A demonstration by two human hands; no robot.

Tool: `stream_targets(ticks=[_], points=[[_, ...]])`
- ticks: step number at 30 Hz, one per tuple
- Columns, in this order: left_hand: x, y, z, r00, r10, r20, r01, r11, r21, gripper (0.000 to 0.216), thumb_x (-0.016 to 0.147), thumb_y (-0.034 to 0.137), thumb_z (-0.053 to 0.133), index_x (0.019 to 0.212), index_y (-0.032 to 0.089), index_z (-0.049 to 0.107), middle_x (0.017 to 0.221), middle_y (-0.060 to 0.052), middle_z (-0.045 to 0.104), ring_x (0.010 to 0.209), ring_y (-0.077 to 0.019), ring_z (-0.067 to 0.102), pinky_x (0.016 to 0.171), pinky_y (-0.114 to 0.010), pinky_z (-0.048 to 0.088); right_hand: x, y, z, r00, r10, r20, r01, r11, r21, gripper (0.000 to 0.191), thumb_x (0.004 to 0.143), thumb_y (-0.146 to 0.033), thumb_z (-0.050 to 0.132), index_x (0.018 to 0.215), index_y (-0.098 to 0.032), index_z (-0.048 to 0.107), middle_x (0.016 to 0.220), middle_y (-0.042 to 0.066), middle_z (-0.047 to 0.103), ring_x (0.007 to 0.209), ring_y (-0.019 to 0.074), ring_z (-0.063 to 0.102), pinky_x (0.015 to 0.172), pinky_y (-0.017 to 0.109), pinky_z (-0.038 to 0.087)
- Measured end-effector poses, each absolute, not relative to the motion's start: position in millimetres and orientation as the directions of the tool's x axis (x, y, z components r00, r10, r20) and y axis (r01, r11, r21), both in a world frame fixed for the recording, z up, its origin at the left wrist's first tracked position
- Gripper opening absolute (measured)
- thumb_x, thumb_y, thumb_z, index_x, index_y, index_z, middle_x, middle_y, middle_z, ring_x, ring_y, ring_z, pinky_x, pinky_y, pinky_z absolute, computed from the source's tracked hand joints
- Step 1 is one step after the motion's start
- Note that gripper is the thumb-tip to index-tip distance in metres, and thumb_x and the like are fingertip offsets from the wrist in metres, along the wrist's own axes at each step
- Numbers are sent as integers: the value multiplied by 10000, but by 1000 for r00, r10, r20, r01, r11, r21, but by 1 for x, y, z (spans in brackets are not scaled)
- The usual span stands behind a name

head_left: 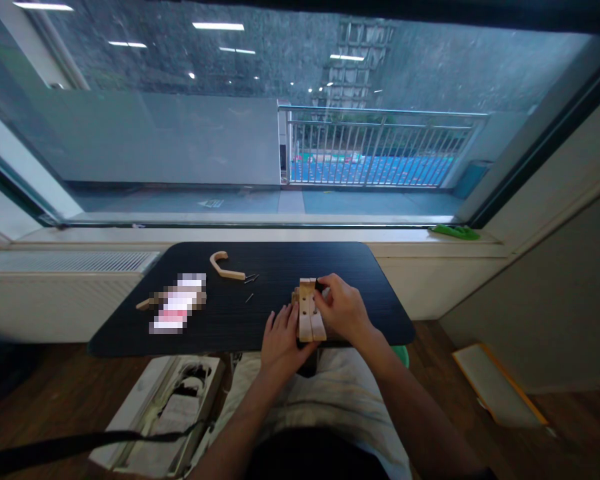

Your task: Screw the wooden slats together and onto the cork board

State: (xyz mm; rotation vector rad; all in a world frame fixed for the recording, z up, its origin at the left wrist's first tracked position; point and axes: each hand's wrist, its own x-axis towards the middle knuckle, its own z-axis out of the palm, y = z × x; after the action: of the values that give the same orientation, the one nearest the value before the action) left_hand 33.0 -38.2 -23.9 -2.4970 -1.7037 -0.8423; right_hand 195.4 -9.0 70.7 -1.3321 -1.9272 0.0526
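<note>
A pale wooden piece with several dark holes stands near the front edge of the black table; a seam runs along its length. My left hand holds it from the left, fingers along its side and thumb at its near end. On the other side, my right hand is closed in a pinch at the piece's upper right. A small black thing shows at those fingertips, too covered to name. Farther back lies a curved wooden hook, with several screws beside its end.
On the table's left, a blurred-out patch covers something, with a wooden stick end poking out. An open white box sits on the floor at left. Beyond the table are a window sill and a radiator.
</note>
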Motion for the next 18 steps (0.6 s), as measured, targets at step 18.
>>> stream_targets(ticks=[18], points=[[34, -39, -23, 266, 867, 421, 869, -404, 284, 833, 771, 570, 613, 1427, 124, 358, 1370, -187, 542, 1275, -335, 491, 1075, -533, 347, 204, -10, 73, -171, 856, 487, 767, 426, -480, 237, 849, -257, 548, 1078, -219, 598, 709, -14, 664, 537, 145, 578, 555, 262, 406]])
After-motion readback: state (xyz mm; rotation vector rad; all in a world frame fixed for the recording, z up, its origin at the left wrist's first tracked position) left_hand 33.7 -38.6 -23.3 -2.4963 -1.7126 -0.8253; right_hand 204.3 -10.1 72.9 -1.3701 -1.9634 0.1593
